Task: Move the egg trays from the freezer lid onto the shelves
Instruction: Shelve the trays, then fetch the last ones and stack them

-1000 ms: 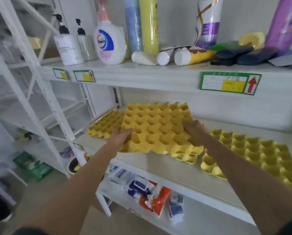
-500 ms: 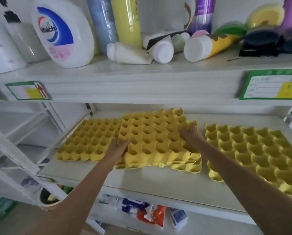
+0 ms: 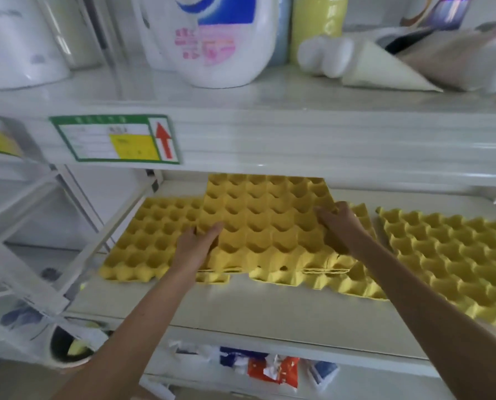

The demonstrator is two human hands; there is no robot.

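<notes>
A yellow egg tray (image 3: pixel 267 217) lies on the middle white shelf (image 3: pixel 241 310), on top of another yellow tray whose edge (image 3: pixel 353 281) sticks out at the front right. My left hand (image 3: pixel 196 243) grips its left front edge. My right hand (image 3: pixel 339 223) grips its right edge. A second yellow tray (image 3: pixel 154 238) rests to the left, partly under the held one. A third yellow tray (image 3: pixel 454 255) sits on the shelf to the right.
The upper shelf (image 3: pixel 298 137) hangs low over the trays and carries a white detergent bottle (image 3: pixel 212 39), tubes and cans. A green and yellow price label (image 3: pixel 114 138) is on its front. Packets (image 3: pixel 269 368) fill the shelf below. A white rack frame (image 3: pixel 24 255) stands at the left.
My view has come closer to the shelf. Both hands have pushed the held tray deeper under the upper shelf, and its back edge has reached further in.
</notes>
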